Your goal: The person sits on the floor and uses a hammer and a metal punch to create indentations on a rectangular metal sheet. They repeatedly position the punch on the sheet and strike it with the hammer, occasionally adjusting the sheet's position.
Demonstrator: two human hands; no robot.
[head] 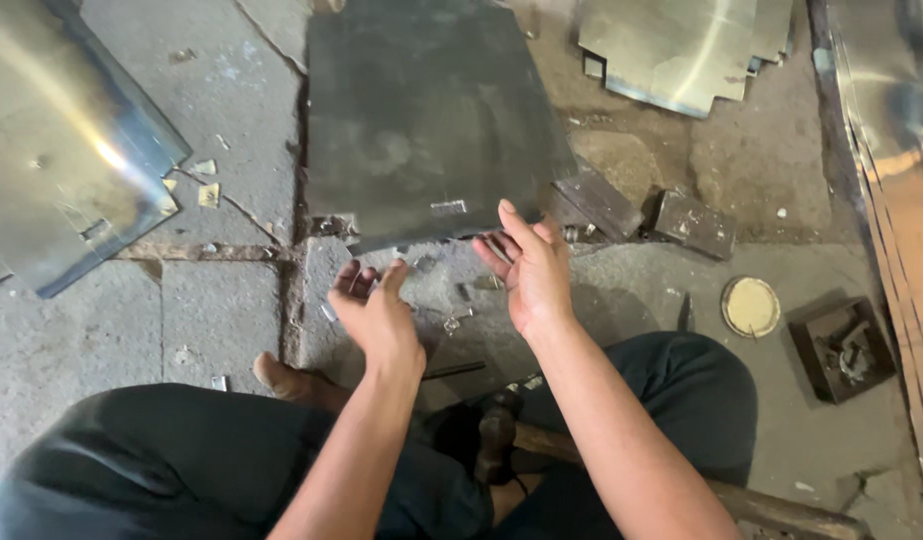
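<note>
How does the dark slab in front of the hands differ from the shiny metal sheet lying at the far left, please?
The dark slab is matte grey-black and looks thick; the shiny sheet is thin and mirror-bright, catching glare. The slab is a plain rectangle, while the sheet has notched cut-outs along its edge. The right hand is at the slab's near edge, with the left hand just below; no hand is near the sheet. Both lie flat on the concrete floor.

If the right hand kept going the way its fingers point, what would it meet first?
Most likely the near edge of the dark metal plate: the right hand points up and away, fingertips about at that edge. Whether they already touch is unclear.
</note>
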